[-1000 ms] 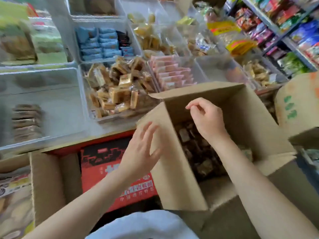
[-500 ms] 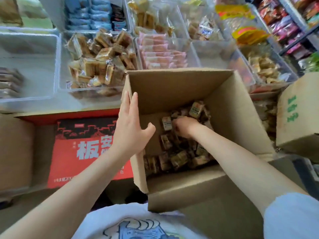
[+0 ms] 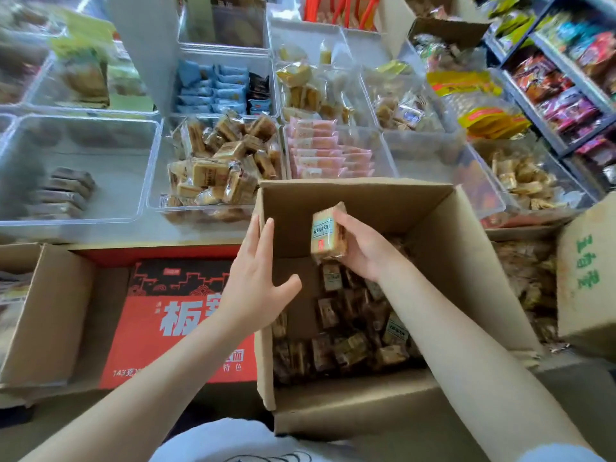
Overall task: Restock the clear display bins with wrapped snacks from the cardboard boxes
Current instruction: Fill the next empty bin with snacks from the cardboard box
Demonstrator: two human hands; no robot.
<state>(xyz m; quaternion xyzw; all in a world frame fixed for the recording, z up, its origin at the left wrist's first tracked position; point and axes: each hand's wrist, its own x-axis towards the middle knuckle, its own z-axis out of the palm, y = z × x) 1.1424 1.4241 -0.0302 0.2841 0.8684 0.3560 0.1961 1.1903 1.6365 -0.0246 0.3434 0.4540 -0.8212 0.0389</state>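
An open cardboard box [image 3: 466, 261] sits in front of me, its bottom covered with several brown wrapped snacks [image 3: 346, 331]. My right hand [image 3: 365, 248] grips one wrapped snack [image 3: 327, 233] with a pale blue label, lifted above the pile inside the box. My left hand [image 3: 258, 281] lies flat with straight fingers against the box's left wall, thumb inside. Just beyond the box stands a clear display bin [image 3: 156, 201] piled with similar tan wrapped snacks [image 3: 226, 165].
More clear bins hold pink packets [image 3: 328, 151], blue packets [image 3: 213, 86] and dark bars [image 3: 65, 193]. A red printed carton [image 3: 173, 315] lies in a cardboard box on the left. Another cardboard box [image 3: 588, 278] stands at the right, with shelves of snacks [image 3: 566, 78] behind.
My right hand reached down into the box, closed on one wrapped snack and lifted it above the pile. My left hand moved onto the box's left wall and stays there.
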